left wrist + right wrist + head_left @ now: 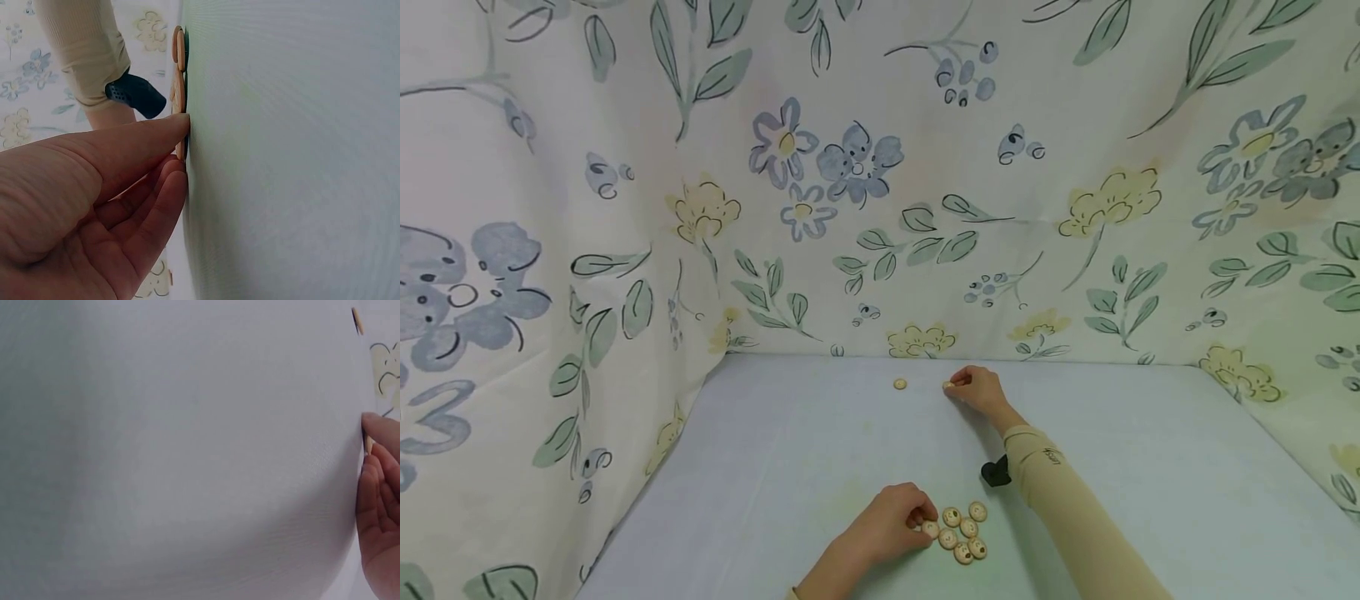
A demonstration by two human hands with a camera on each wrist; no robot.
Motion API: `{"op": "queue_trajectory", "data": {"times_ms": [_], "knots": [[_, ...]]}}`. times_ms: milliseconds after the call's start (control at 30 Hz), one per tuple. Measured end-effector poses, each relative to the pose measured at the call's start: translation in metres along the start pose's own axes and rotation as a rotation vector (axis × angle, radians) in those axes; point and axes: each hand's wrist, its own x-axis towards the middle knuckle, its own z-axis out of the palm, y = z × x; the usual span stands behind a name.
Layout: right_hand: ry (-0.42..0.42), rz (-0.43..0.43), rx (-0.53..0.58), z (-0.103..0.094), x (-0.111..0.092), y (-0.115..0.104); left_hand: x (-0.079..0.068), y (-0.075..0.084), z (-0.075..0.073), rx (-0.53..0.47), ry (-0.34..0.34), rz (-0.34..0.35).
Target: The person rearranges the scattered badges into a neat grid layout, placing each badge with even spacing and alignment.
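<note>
"What does the head camera give you?"

"From my remote seat I see the left hand (891, 525) low on the tabletop (820, 433), thumb and fingers curled inward; it pinches a near disc (930, 529), round and wooden, at the left edge of a cluster of discs (968, 527); I count six besides the pinched one, lying close together."

"And the other arm?"

"The right hand (981, 390) is at the far side, fingers drawn together on a far disc (948, 386); a lone disc (900, 384) lies just to the left of it, apart; the pale sleeve (1056, 500) has a black device (996, 472) near the wrist, and a floral cloth (775, 275) hangs behind."

"Left wrist view?"

"I have the thumb above and the fingers below, nearly closed, with the near disc's thin edge between them; more discs show edge-on beyond, touching or overlapping by the look of it; I cannot tell whether the pinched one is lifted."

"Right wrist?"

"Only part of that hand shows, at the right border; thumb and fingertips nearly meet on the far disc, close to the surface; the lone disc sits near the top corner."
</note>
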Motion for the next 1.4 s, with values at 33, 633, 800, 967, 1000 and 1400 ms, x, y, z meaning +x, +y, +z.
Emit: {"op": "queue_trajectory", "data": {"times_ms": [33,633,800,967,1000,1400], "knots": [[0.0,-0.001,-0.001,0.0,0.0,0.0,0.0,0.0,0.0,0.002,0.001,0.002],[0.027,-0.018,0.01,-0.001,-0.003,0.001,0.001,0.002,0.0,-0.01,0.001,0.017],[0.036,-0.024,0.021,-0.001,-0.006,0.0,0.0,0.004,-0.001,-0.022,0.001,0.008],[0.046,-0.031,0.026,0.0,-0.008,0.001,0.0,0.004,-0.001,-0.018,0.008,0.009],[0.048,-0.041,0.024,0.0,-0.008,0.001,-0.001,0.004,-0.001,-0.017,0.011,0.01],[0.101,-0.117,0.039,0.001,-0.02,0.011,-0.002,-0.001,0.002,-0.007,0.024,0.03]]}}
